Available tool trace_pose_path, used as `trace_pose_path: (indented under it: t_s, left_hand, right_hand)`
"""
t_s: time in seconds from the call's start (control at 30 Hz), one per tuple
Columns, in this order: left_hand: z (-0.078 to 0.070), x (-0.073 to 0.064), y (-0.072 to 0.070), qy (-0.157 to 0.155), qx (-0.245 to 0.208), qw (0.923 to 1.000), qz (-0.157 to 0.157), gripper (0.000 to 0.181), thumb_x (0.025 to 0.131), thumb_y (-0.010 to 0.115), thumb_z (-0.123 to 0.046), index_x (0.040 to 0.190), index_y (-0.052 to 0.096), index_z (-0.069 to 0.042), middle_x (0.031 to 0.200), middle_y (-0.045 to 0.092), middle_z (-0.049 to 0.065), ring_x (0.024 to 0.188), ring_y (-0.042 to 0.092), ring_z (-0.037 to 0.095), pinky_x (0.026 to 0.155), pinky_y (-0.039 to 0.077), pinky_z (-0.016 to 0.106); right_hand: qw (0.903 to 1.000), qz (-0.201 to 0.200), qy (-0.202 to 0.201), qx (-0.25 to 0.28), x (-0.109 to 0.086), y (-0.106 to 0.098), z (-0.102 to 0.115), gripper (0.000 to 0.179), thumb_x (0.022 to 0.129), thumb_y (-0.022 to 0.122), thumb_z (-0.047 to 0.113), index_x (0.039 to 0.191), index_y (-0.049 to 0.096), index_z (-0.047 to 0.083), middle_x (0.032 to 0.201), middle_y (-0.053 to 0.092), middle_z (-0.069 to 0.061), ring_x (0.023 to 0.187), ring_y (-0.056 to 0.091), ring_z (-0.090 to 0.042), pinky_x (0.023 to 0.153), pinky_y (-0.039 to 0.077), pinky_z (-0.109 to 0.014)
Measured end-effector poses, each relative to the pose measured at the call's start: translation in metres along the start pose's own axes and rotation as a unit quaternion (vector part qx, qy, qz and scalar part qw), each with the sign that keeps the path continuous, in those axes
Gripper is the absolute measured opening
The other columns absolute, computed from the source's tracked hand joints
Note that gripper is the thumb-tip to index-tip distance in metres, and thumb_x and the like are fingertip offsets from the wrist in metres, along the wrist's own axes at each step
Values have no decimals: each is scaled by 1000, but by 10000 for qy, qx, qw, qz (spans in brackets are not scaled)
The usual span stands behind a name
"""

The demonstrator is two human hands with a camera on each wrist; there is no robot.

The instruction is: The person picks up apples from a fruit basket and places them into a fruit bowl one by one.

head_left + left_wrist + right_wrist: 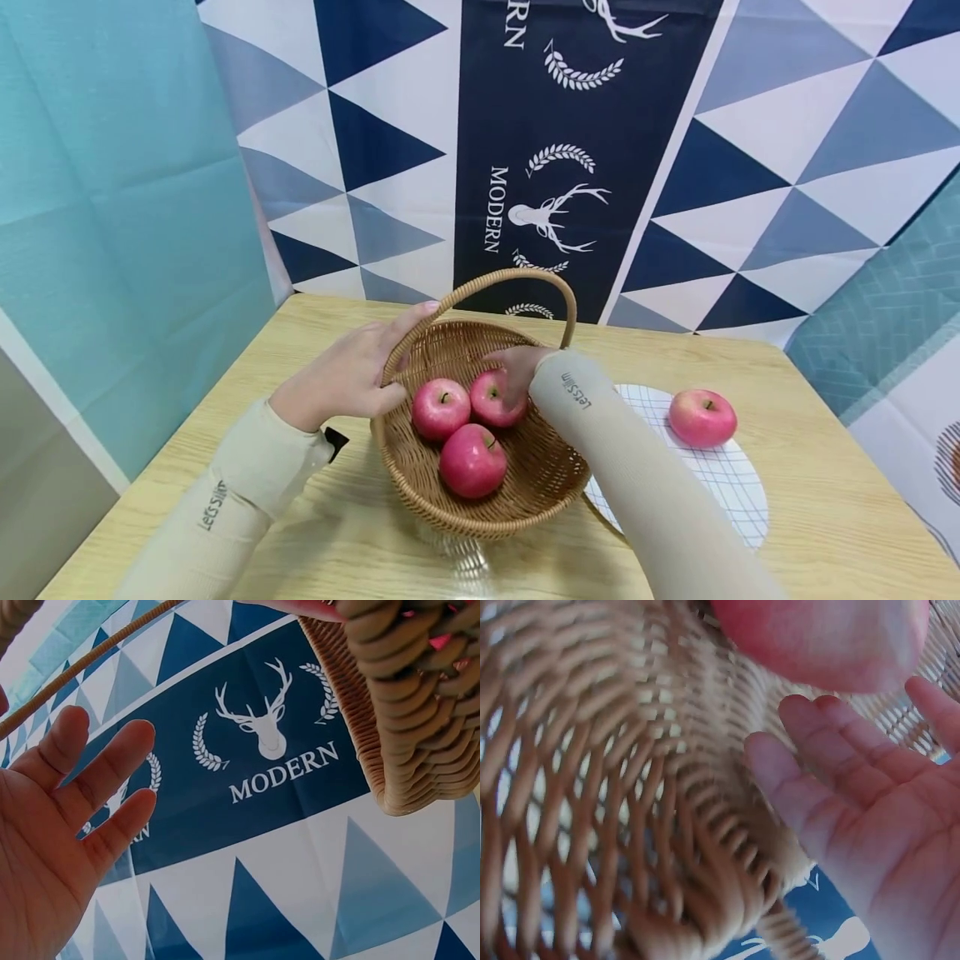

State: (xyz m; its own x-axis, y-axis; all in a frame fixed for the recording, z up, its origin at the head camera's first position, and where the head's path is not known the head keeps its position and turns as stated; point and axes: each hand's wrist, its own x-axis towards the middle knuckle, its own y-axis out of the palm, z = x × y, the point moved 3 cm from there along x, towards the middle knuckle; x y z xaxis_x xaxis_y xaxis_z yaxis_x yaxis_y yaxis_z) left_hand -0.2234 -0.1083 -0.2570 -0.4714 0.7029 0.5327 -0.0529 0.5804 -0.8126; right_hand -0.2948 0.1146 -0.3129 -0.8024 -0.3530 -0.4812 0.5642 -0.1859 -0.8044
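A brown wicker basket (480, 525) with a tall arched handle (517, 273) stands on the table, and three red apples lie inside: a left apple (441, 409), a front apple (473, 461) and a back apple (491, 398). My left hand (352, 367) is at the basket's left side, index finger along the handle and thumb near the rim; in the left wrist view its other fingers (112, 761) are spread. Reaching inside, my right hand (517, 375) partly covers the back apple. In the right wrist view its fingers are extended, fingertips close below an apple (832, 637).
Right of the basket, a round white plate (738, 492) with a blue grid pattern bears another red apple (702, 418). A patterned cloth (390, 117) hangs behind the wooden table (825, 500), with a teal curtain (127, 208) at the left.
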Motion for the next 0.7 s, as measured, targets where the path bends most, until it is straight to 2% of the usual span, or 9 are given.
trace_pose_path:
  t_s: [0.07,0.1,0.2,0.3,0.47,0.7]
  left_hand:
    - [0,-1,0,-33,0,10000,20,88,66,57,-6,144,20,-15,109,61,15,91,59,25,80,50,45]
    - [1,-1,0,-27,3,10000,23,88,66,57,-6,145,20,-15,109,61,15,92,59,25,80,50,45]
    - [2,-2,0,67,19,10000,-51,90,66,57,-7,146,17,-18,105,62,14,91,59,26,79,50,45]
    - [4,-2,1,206,29,9997,-119,92,66,56,-8,147,14,-20,105,62,15,92,60,28,80,50,47]
    - [4,1,0,190,-104,9998,-1,90,67,54,-10,147,14,-20,113,60,17,97,60,29,82,50,46]
    - [1,0,1,38,-134,9998,131,90,67,55,-10,147,14,-19,113,60,16,98,59,27,83,49,45]
  right_hand:
    - [9999,-19,134,52,4,3,-1,89,71,77,4,148,36,18,127,51,-10,102,52,-21,76,47,-28]
    - [9999,-49,155,-5,6,5,-2,88,71,78,6,148,37,19,127,52,-9,102,52,-21,76,47,-28]
    - [9998,-106,117,78,11,8,-7,90,70,78,6,148,36,17,132,50,-11,108,51,-23,85,46,-31]
    - [9998,-198,-10,66,12,10,-12,91,67,77,6,148,35,11,136,48,-14,117,45,-24,98,39,-35]
    - [9992,-330,-21,238,13,15,-14,94,65,77,4,148,34,11,134,48,-12,116,44,-24,102,37,-37]
    - [9970,-288,-686,226,15,23,-9,95,63,77,-4,147,34,5,129,51,-14,111,46,-23,100,38,-35]
